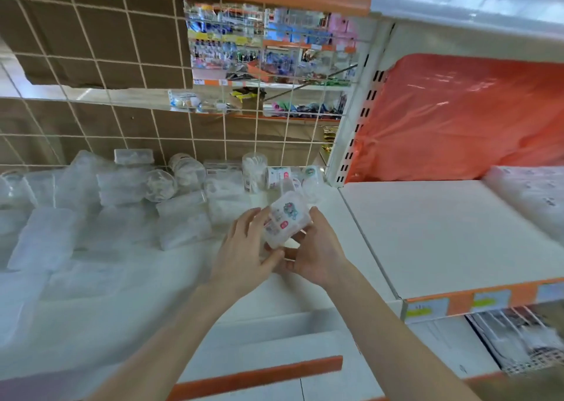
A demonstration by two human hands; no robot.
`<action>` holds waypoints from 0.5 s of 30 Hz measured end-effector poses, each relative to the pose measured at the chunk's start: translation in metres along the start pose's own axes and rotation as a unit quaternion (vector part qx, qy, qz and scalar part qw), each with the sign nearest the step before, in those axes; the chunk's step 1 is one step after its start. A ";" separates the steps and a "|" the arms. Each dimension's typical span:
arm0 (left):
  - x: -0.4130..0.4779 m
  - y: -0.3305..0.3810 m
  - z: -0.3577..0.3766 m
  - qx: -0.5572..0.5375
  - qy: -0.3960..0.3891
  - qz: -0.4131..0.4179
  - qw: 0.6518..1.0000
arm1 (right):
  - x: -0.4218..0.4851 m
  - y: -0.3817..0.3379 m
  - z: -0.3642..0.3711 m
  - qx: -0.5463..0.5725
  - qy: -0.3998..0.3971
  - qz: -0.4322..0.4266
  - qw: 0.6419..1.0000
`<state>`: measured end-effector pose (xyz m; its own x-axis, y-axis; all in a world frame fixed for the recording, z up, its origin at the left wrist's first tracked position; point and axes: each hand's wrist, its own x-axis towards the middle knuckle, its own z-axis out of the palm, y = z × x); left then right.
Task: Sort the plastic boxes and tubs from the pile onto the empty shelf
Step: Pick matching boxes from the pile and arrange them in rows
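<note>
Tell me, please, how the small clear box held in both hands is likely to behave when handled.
Probably stiff: the small clear box keeps its squared shape between the left hand and right hand. Likely light, as a loose two-handed hold keeps it up. Its glossy plastic may be slippery.

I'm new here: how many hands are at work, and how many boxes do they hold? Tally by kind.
Hands: 2 (left hand, right hand)
Boxes held: 1 (small clear box)
Total: 3
The pile is too blurred to count.
</note>
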<state>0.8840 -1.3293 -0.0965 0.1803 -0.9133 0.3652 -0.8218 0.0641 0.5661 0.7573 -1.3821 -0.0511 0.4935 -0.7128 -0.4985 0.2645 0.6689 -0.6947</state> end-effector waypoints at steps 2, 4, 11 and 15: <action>-0.002 -0.002 -0.004 -0.002 0.005 -0.004 1.000 | 0.002 0.005 0.001 0.000 -0.014 0.009 1.000; -0.005 -0.006 -0.008 -0.004 0.019 0.001 1.000 | 0.004 0.009 0.004 -0.015 -0.018 0.019 1.000; -0.013 -0.010 -0.022 -0.010 0.037 -0.073 0.997 | 0.004 0.019 0.011 -0.162 -0.087 -0.074 0.980; -0.022 -0.014 -0.023 0.016 0.057 -0.008 0.998 | 0.006 0.020 0.016 -0.207 -0.022 -0.117 0.971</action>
<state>0.9045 -1.3008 -0.0952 0.2527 -0.8627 0.4380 -0.8351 0.0341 0.5490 0.7791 -1.3690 -0.0597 0.4967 -0.8198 -0.2851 0.0221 0.3403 -0.9401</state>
